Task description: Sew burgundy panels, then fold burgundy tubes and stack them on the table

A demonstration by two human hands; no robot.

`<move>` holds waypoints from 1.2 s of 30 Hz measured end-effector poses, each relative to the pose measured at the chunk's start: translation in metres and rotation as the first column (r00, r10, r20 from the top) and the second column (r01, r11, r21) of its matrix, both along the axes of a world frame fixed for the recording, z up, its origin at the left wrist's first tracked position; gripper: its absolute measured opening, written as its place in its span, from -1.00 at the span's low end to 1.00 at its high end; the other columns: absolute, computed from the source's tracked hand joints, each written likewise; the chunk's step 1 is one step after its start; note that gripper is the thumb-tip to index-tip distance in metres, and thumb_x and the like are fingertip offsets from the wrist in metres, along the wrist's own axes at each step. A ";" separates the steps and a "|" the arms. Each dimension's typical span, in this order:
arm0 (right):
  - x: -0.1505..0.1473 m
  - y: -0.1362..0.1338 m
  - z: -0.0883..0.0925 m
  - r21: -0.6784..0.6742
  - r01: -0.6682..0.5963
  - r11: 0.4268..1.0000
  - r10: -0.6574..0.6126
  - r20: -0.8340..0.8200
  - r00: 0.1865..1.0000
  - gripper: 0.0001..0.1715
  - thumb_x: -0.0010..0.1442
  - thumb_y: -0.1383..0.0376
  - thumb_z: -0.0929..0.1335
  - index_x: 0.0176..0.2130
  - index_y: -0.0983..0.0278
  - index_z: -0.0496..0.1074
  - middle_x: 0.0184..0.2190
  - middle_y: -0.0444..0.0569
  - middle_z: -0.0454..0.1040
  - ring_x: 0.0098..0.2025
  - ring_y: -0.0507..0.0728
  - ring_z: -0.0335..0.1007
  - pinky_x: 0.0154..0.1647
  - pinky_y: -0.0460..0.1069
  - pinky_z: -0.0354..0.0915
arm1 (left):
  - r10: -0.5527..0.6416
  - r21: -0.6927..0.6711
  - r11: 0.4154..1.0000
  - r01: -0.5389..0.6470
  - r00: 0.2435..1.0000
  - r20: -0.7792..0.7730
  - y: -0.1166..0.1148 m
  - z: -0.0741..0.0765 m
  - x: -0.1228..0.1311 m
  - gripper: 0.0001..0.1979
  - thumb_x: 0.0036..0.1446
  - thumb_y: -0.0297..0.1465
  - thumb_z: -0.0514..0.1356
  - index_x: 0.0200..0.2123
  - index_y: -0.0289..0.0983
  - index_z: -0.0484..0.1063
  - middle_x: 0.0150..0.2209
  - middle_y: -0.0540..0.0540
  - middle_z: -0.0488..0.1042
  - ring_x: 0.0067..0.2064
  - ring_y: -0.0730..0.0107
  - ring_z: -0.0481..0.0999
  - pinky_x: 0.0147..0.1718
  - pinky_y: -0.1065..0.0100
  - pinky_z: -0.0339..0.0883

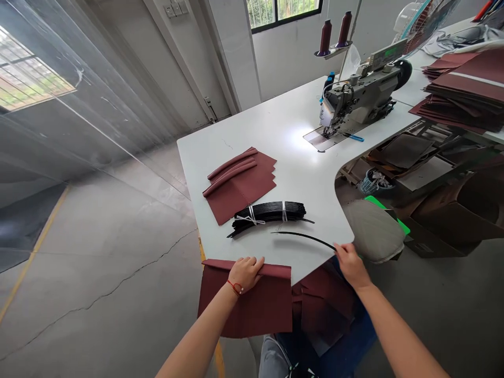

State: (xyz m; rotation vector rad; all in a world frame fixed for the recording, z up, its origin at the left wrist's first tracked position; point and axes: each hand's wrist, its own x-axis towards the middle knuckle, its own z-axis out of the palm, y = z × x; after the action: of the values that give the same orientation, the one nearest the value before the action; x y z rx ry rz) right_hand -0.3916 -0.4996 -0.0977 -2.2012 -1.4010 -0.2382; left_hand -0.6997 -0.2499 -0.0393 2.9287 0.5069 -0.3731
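Note:
My right hand (352, 266) pinches one end of a thin black strip (305, 236), whose free end reaches left above the white table. Fingers bent, my left hand (246, 274) grips the folded upper edge of a maroon leather-like panel (252, 310), which hangs over the table's near edge. A bundle of black strips (271, 211), tied with white bands, lies just beyond. Behind it are several stacked maroon panels (240, 191) with rolled edges. More maroon pieces (325, 296) lie across my lap, partly in shadow.
A sewing machine (354, 100) with its lamp lit stands on the white table (283, 126), a blue-handled tool (356, 137) beside it. Maroon thread cones (325, 38) rise behind. Stacked maroon pieces (468, 89), a stool cushion (372, 231) and a cardboard box (452, 220) are at right.

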 end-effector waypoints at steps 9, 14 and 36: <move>-0.016 0.054 0.039 0.025 -0.114 0.993 0.117 -0.113 0.987 -0.71 0.34 0.21 0.29 0.02 0.24 0.38 -0.01 0.00 0.41 -0.09 0.13 0.41 -0.09 0.12 0.39 | 0.038 -0.173 0.985 -0.025 0.996 0.077 -0.028 0.043 -0.010 -0.34 0.01 -0.67 0.03 0.20 -0.22 0.22 0.01 -0.15 0.46 0.01 0.26 0.45 0.00 0.26 0.34; -0.045 -0.026 0.101 0.033 -0.121 0.992 0.126 -0.268 0.955 -0.57 0.42 0.28 0.09 0.21 0.20 0.20 -0.12 0.06 0.44 -0.09 0.15 0.44 -0.15 0.02 0.40 | 0.142 -0.397 0.914 -0.080 0.981 0.129 -0.044 0.086 -0.018 -0.61 0.27 -0.40 -0.01 0.14 -0.17 0.30 -0.10 -0.05 0.54 -0.14 0.29 0.52 -0.14 0.29 0.38; -0.090 -0.196 0.163 0.018 -0.086 0.996 0.087 -0.318 0.944 -0.47 0.38 0.28 0.15 0.30 0.06 0.12 -0.42 -0.11 0.37 -0.65 0.00 0.20 -0.67 -0.08 0.24 | 0.050 -0.368 0.927 0.076 0.946 0.320 -0.097 0.186 -0.014 -0.68 0.32 -0.34 -0.10 -0.03 -0.22 0.38 -0.22 -0.09 0.51 -0.25 0.33 0.49 -0.24 0.35 0.32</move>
State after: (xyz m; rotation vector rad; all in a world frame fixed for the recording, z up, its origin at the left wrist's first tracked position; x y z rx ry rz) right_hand -0.4820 -0.6958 0.0656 -2.0564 -1.3080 0.1423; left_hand -0.7140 -0.3468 0.1469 2.5456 0.3237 0.0190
